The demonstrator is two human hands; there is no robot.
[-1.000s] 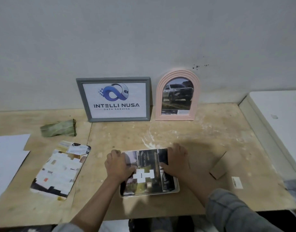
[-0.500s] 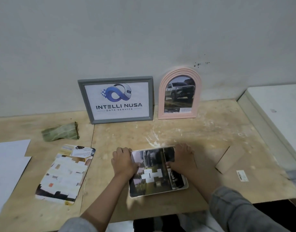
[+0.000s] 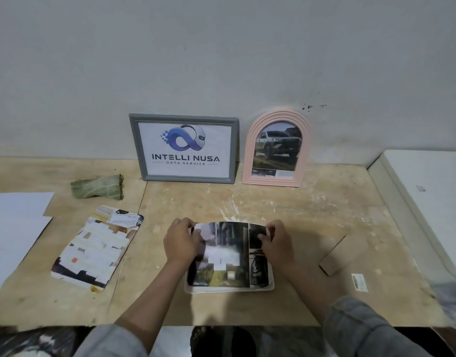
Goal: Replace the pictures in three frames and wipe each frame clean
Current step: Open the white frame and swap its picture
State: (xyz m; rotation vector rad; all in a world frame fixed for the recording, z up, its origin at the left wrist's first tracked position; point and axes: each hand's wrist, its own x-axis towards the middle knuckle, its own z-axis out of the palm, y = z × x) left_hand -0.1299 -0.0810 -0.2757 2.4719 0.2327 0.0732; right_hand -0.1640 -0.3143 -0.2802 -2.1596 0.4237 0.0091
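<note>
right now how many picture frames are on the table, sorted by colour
grey frame: 1, upright against the wall
pink arched frame: 1, upright against the wall
pale frame: 1, flat on the table under the picture both hands hold
total: 3

Left hand [image 3: 181, 240] and right hand [image 3: 277, 243] pinching far corners of dark picture [image 3: 221, 256] over pale frame [image 3: 229, 289] on table [image 3: 299, 215]. Behind, against wall: grey frame [image 3: 184, 117], pink frame [image 3: 276, 117].
</note>
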